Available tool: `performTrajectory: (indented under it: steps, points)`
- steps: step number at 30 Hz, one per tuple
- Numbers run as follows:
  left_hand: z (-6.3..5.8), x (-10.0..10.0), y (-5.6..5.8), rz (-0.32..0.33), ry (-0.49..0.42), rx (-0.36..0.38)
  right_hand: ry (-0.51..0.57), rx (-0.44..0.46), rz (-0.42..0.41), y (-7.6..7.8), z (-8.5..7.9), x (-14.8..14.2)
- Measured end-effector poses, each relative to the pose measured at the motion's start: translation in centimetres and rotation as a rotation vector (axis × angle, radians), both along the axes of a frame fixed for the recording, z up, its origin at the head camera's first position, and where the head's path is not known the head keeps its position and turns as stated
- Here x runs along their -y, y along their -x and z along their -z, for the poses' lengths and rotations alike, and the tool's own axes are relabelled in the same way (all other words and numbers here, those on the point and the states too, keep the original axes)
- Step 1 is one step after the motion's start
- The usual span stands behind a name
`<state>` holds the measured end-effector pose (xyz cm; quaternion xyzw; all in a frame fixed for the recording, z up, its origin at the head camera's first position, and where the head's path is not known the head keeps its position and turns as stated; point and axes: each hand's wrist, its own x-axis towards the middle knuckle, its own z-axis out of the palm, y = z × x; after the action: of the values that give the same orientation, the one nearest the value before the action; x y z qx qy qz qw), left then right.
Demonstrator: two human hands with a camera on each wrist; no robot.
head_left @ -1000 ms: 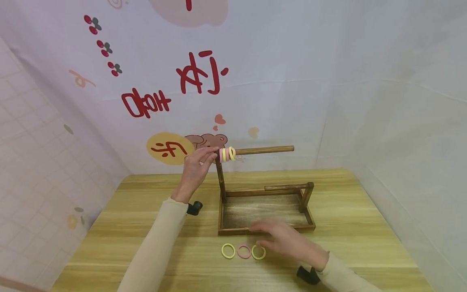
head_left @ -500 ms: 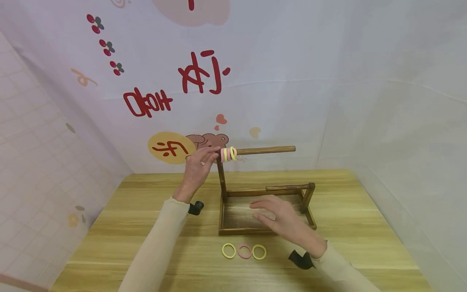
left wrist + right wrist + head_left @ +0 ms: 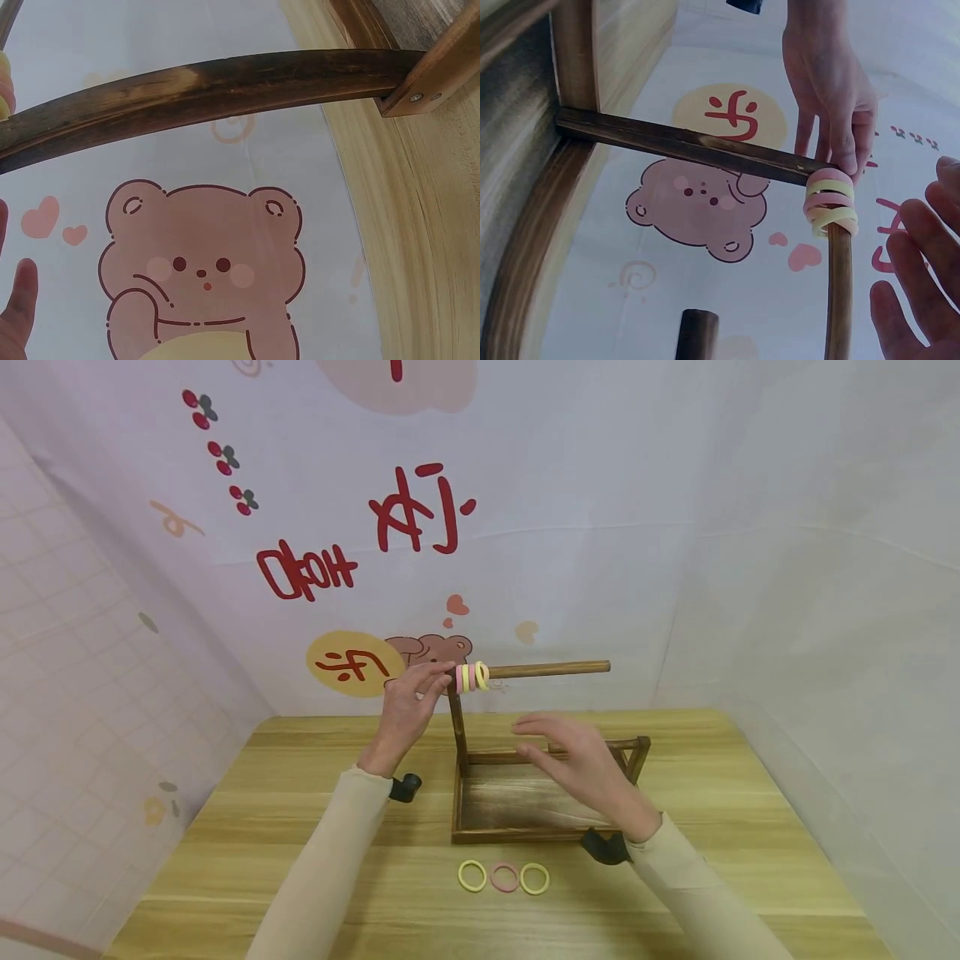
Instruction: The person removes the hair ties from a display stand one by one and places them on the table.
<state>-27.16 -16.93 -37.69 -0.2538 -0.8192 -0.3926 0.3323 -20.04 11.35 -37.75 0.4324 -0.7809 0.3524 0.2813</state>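
My left hand pinches the top corner of a dark wooden rack, where the tall post meets the upper rod. Several pink and yellow hair ties circle that rod, bunched against the post beside my left fingertips. In the right wrist view, the left hand reaches the corner from behind the bunch. My right hand is raised over the rack's tray, fingers spread and holding nothing. On the table in front lie a yellow hair tie, a pink one and another yellow one in a row.
A shorter lower peg juts from the rack's right post, partly behind my right hand. The rack's shallow tray rests on the wooden table. Printed white cloth hangs close behind.
My right hand has risen from near the hair ties on the table to above the tray, fingers parting. The left hand has kept its place at the corner.
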Motion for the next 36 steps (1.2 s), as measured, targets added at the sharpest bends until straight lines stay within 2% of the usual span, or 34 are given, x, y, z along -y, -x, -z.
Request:
performTrajectory:
  steps: [8,15,25,29,36]
  points:
    - [-0.1,0.1,-0.1,0.013,0.000,0.018,0.021,-0.028,-0.027,2.0,-1.6,1.1]
    - [-0.1,0.1,-0.1,0.010,0.005,0.033,-0.013,-0.027,-0.001,3.5,-2.8,2.1]
    - [-0.1,0.2,-0.1,0.019,0.012,0.002,-0.061,-0.084,0.014,5.7,-4.0,3.5]
    - [-0.1,0.2,-0.1,0.020,0.017,-0.002,-0.095,-0.068,0.003,6.3,-4.5,3.9]
    - [-0.1,0.2,0.0,0.020,0.019,0.013,-0.201,-0.021,0.042,7.2,-4.9,4.4]
